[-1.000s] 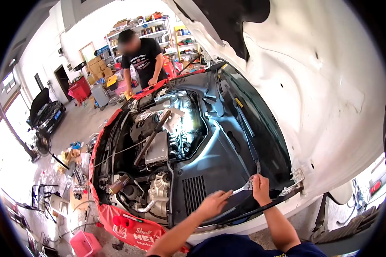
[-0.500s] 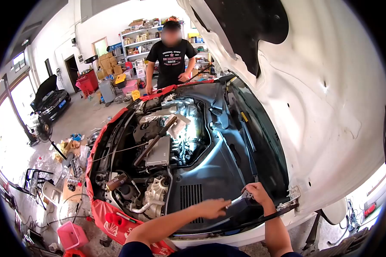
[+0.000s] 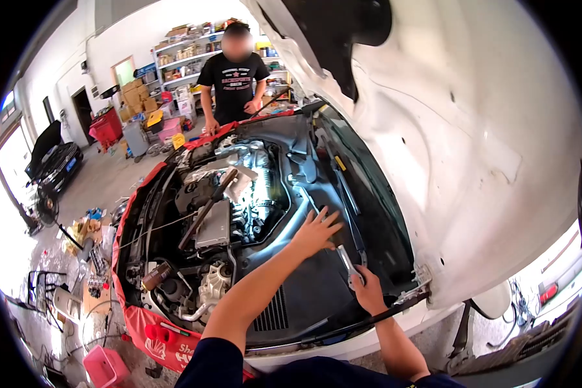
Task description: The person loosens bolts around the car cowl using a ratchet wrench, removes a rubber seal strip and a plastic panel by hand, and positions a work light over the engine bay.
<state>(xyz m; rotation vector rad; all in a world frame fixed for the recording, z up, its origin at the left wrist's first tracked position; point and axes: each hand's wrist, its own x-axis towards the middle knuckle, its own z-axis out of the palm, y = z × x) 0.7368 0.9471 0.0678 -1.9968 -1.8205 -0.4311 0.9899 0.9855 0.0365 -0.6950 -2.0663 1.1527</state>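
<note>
My left hand (image 3: 315, 233) is spread over the dark plastic cowl (image 3: 291, 265) below the windshield, its fingers stretched out and nothing in them. Close by on the right, my right hand (image 3: 368, 294) is closed around a shiny silver metal hand tool (image 3: 346, 262). The tool's bright end points up and away from me, just short of my left hand; its exact kind is hard to make out. A wiper arm (image 3: 354, 233) lies beyond it. Further left, the lit engine bay (image 3: 258, 187) lies exposed.
The raised white hood (image 3: 459, 149) fills the right side. A brown bar (image 3: 204, 210) and a brown can (image 3: 155, 276) lie over the engine bay. Red covers (image 3: 145, 330) drape the front edge. A person (image 3: 234, 84) in a black shirt stands at the far side.
My left hand has let go of the silver tool's end, moved up and away, and spread its fingers. The tool has swung from sideways to pointing away, still in my right hand.
</note>
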